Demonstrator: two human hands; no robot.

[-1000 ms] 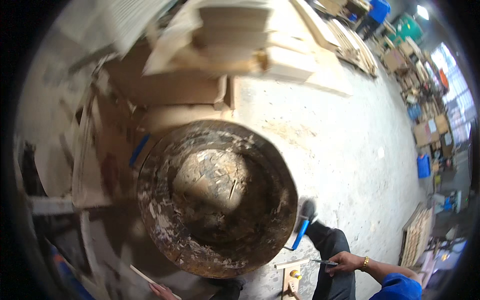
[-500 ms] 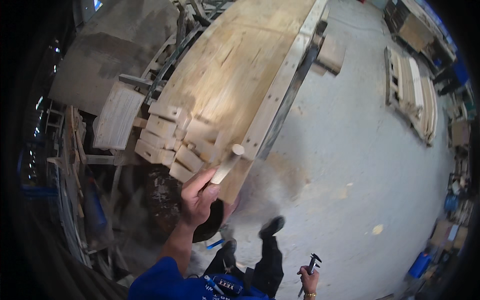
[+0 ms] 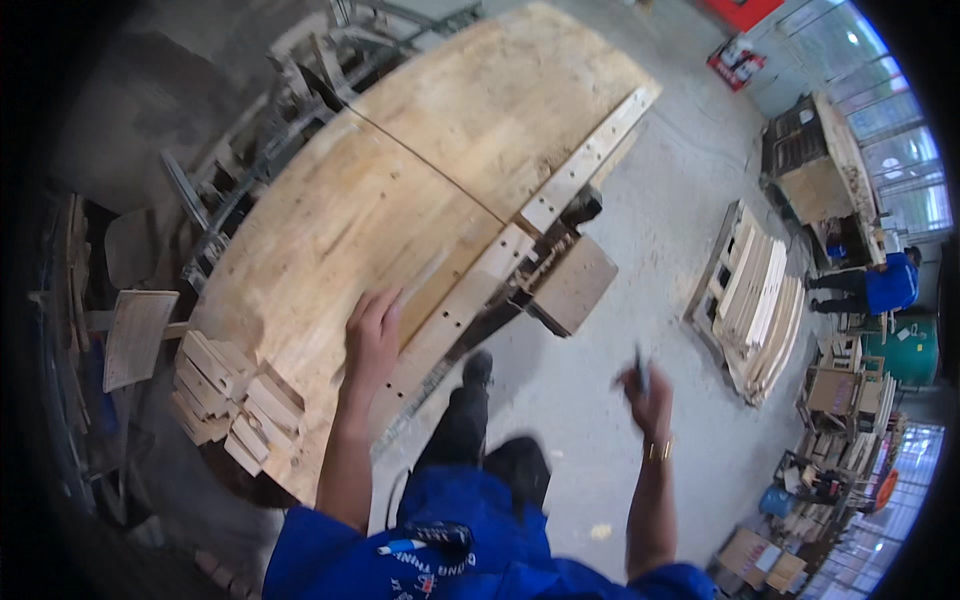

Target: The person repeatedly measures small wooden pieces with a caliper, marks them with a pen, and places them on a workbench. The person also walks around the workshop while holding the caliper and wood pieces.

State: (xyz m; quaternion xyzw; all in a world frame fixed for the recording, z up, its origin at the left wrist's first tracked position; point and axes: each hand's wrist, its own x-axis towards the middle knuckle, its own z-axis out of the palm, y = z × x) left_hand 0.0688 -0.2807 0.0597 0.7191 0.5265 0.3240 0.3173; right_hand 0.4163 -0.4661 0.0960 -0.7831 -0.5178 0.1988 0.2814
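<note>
On the bench [image 3: 420, 190], your left hand [image 3: 372, 335] rests flat on the large curved wooden panel [image 3: 330, 240], fingers spread apart and pointing away from you, gripping nothing. The panel lies directly under that hand and extends well beyond it. Its long axis runs from the near left, by the stack of small wooden blocks [image 3: 225, 400], toward the far right corner. A seam crosses the panel ahead of the fingertips. A pale wooden rail with holes [image 3: 520, 235] runs along the panel's right edge, just beside the hand, parallel to the long axis.

Your right hand [image 3: 645, 395] is raised over the concrete floor [image 3: 650, 250], well apart from the panel, and is closed around a slim dark tool [image 3: 640, 365] that sticks up out of the fist. The tool's kind cannot be told; the hand is blurred.

Note the governing relation: the left hand is the nearer one, already touching the panel, while the right hand with the tool lies to the panel's right, across the rail.

Stacked curved slats [image 3: 760, 300] stand on the floor further right. Another person in blue [image 3: 880, 285] works at the far right.
</note>
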